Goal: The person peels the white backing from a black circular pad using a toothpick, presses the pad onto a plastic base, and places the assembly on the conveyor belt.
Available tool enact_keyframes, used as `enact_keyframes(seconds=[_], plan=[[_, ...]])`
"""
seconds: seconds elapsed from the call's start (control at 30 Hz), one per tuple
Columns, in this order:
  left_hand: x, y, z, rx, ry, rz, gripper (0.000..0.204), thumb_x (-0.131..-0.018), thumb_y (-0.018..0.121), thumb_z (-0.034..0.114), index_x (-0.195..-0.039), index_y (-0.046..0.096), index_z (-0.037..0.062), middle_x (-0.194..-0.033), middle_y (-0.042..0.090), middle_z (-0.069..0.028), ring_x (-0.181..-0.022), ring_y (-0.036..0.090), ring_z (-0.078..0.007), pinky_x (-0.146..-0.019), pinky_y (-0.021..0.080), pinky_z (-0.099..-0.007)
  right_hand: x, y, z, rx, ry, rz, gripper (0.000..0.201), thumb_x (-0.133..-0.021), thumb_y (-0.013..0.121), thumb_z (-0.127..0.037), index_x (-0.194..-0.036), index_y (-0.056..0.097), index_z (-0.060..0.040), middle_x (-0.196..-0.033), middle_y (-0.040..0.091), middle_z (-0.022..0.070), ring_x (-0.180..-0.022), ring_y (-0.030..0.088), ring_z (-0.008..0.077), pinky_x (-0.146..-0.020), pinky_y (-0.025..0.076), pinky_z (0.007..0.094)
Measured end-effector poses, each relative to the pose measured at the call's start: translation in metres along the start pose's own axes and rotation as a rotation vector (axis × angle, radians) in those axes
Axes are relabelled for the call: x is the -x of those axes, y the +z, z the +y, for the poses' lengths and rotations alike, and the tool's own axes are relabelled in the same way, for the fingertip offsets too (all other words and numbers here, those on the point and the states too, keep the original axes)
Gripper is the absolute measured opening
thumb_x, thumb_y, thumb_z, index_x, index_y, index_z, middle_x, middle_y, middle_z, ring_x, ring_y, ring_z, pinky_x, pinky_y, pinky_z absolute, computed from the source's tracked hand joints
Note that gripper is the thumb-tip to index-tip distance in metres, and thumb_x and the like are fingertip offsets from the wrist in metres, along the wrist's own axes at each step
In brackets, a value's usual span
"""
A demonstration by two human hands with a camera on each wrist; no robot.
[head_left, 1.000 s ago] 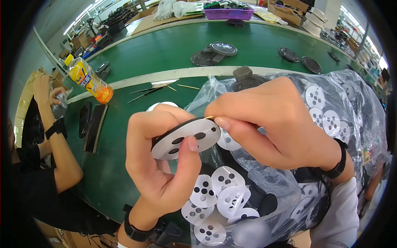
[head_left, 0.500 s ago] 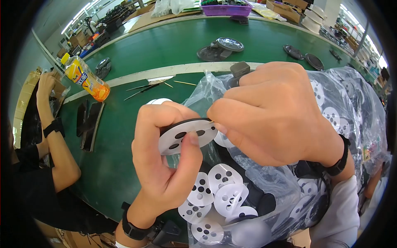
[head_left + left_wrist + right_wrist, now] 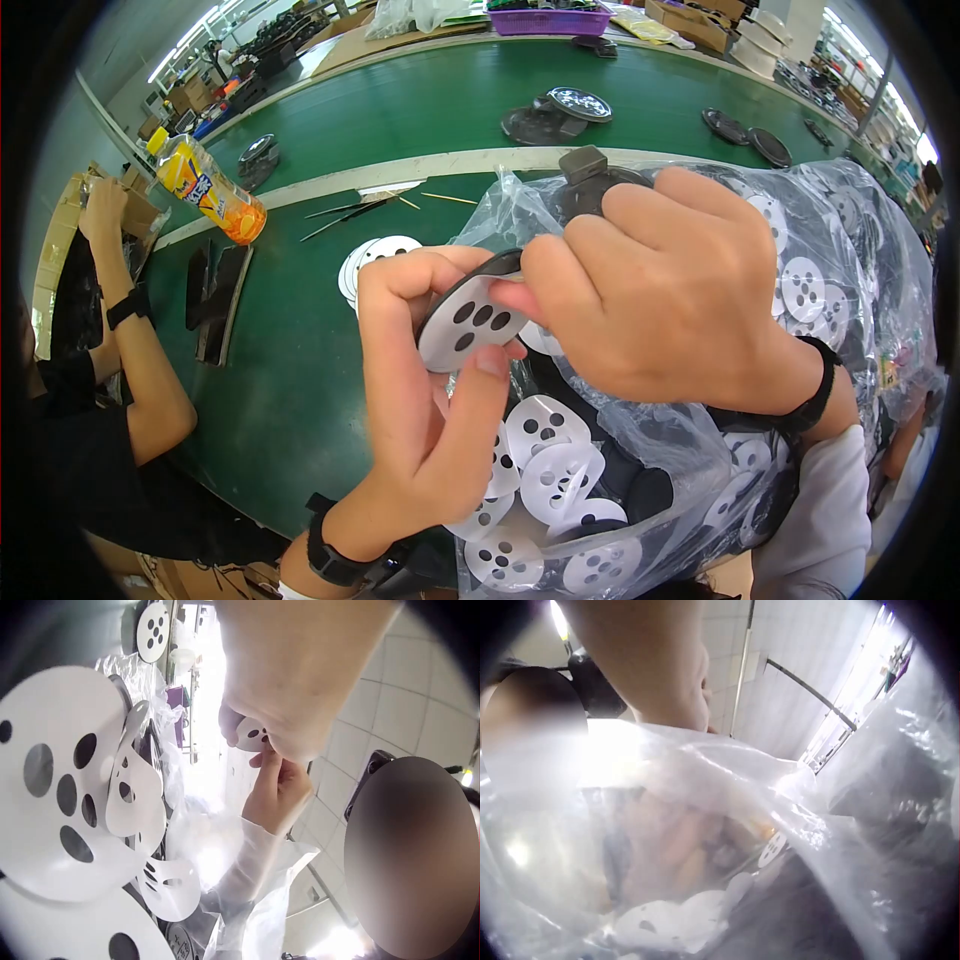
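Note:
A round black disc with a white, hole-punched sheet [image 3: 447, 328] over its face stands tilted between both hands. My left hand [image 3: 425, 420] holds it, thumb on the lower edge of the white face and fingers behind. My right hand [image 3: 670, 300] pinches at the upper right rim, its thumb against the white sheet where the sheet lifts from the black edge. The right hand's other fingers are curled, hiding what lies inside them. In the left wrist view the white face [image 3: 249, 736] shows between both hands. Loose white sheets [image 3: 560, 480] lie below the hands.
A clear plastic bag [image 3: 860, 250] of similar sheets spreads over the right side. A small stack of white discs [image 3: 362, 262], thin sticks [image 3: 448, 199], tweezers [image 3: 340, 222] and a drink bottle [image 3: 215, 190] are on the green table. Another person's arm [image 3: 155, 390] is at left.
A thin stick tip seen between the right fingers at the rim no longer shows. The disc has turned steeper, and the right thumb has moved in over its upper edge, lifting the white sheet there.

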State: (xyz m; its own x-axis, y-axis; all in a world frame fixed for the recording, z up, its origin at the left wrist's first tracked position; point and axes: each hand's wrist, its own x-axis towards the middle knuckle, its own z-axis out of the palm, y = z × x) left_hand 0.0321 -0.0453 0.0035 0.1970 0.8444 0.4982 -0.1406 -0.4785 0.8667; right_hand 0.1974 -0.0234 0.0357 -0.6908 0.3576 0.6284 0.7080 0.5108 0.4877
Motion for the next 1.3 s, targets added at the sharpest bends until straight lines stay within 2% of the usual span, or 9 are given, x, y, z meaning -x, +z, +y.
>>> enact_keyframes(seconds=[0.23, 0.3, 0.67, 0.8, 0.9, 0.97, 1.13, 1.2, 1.3], plan=[[-0.008, -0.002, 0.012, 0.408, -0.282, 0.106, 0.018, -0.089, 0.044, 0.009, -0.103, 0.038, -0.0008, -0.103, 0.052, -0.0131, -0.083, 0.053, -0.0115, -0.076, 0.047, -0.0274, 0.002, 0.012, -0.002, -0.022, -0.042, 0.156, 0.022, -0.057, 0.062, -0.023, -0.056, 0.043, -0.0115, -0.051, 0.029, -0.0026, -0.044, 0.030, 0.0130, -0.042, 0.020, 0.0263], [-0.013, -0.019, 0.009, 0.258, -0.306, -0.090, 0.011, -0.090, 0.046, 0.012, -0.090, 0.044, 0.0015, -0.088, 0.056, -0.0084, -0.081, 0.053, -0.0079, -0.072, 0.045, -0.0238, 0.002, 0.017, -0.003, -0.036, -0.053, 0.178, 0.020, -0.051, 0.060, -0.022, -0.056, 0.042, -0.0117, -0.051, 0.028, -0.0024, -0.045, 0.030, 0.0129, -0.042, 0.020, 0.0261], [-0.031, -0.078, -0.022, 0.173, -0.285, 0.466, 0.008, -0.084, 0.050, 0.013, -0.084, 0.052, 0.0057, -0.088, 0.057, -0.0032, -0.079, 0.055, -0.0120, -0.071, 0.044, -0.0283, 0.004, 0.001, -0.017, -0.207, -0.230, 0.138, 0.019, -0.037, 0.047, -0.021, -0.050, 0.035, -0.0131, -0.053, 0.021, -0.0013, -0.047, 0.029, 0.0117, -0.044, 0.019, 0.0255], [-0.034, -0.089, -0.019, 0.160, -0.240, 0.541, 0.017, -0.087, 0.050, 0.018, -0.098, 0.052, 0.0065, -0.101, 0.060, -0.0055, -0.091, 0.059, -0.0176, -0.078, 0.046, -0.0364, 0.005, -0.007, -0.022, -0.659, -0.295, -0.313, 0.031, -0.070, 0.066, -0.031, -0.060, 0.043, -0.0110, -0.051, 0.034, -0.0017, -0.049, 0.042, 0.0136, -0.044, 0.030, 0.0271], [-0.032, -0.077, -0.022, 0.182, -0.258, 0.512, 0.015, -0.087, 0.049, 0.018, -0.097, 0.052, 0.0060, -0.101, 0.059, -0.0056, -0.094, 0.058, -0.0166, -0.080, 0.047, -0.0353, 0.007, -0.001, -0.022, -0.668, -0.281, -0.457, 0.028, -0.071, 0.066, -0.030, -0.066, 0.046, -0.0096, -0.055, 0.040, -0.0008, -0.053, 0.047, 0.0165, -0.047, 0.035, 0.0286], [-0.032, -0.060, -0.020, 0.205, -0.269, 0.482, 0.010, -0.085, 0.048, 0.013, -0.077, 0.049, 0.0065, -0.080, 0.053, -0.0025, -0.076, 0.054, -0.0114, -0.074, 0.049, -0.0319, 0.005, 0.002, -0.015, -0.809, -0.238, -0.495, 0.027, -0.072, 0.066, -0.029, -0.069, 0.048, -0.0090, -0.057, 0.042, 0.0002, -0.055, 0.049, 0.0187, -0.049, 0.037, 0.0298], [-0.031, -0.050, -0.020, 0.213, -0.308, 0.416, 0.010, -0.085, 0.049, 0.014, -0.078, 0.049, 0.0073, -0.079, 0.054, -0.0016, -0.075, 0.053, -0.0101, -0.071, 0.046, -0.0277, 0.006, 0.009, -0.009, -1.012, -0.172, -0.523, 0.020, -0.077, 0.064, -0.025, -0.079, 0.055, -0.0084, -0.065, 0.050, 0.0034, -0.060, 0.053, 0.0237, -0.052, 0.040, 0.0319], [-0.031, -0.047, -0.019, 0.183, -0.334, 0.445, 0.009, -0.087, 0.050, 0.015, -0.082, 0.051, 0.0076, -0.082, 0.056, -0.0018, -0.075, 0.053, -0.0104, -0.067, 0.045, -0.0269, 0.008, 0.021, -0.008, -1.371, -0.015, -0.211, 0.017, -0.084, 0.057, -0.024, -0.081, 0.057, -0.0071, -0.069, 0.054, 0.0048, -0.061, 0.053, 0.0250, -0.055, 0.041, 0.0313], [-0.029, -0.044, -0.014, 0.228, -0.364, 0.482, 0.009, -0.088, 0.051, 0.016, -0.085, 0.053, 0.0081, -0.085, 0.057, -0.0021, -0.076, 0.054, -0.0109, -0.064, 0.043, -0.0265, -0.005, 0.014, 0.020, -1.375, 0.153, -0.359, 0.025, -0.091, 0.048, -0.024, -0.078, 0.056, -0.0038, -0.071, 0.055, 0.0053, -0.061, 0.052, 0.0225, -0.057, 0.040, 0.0294]])
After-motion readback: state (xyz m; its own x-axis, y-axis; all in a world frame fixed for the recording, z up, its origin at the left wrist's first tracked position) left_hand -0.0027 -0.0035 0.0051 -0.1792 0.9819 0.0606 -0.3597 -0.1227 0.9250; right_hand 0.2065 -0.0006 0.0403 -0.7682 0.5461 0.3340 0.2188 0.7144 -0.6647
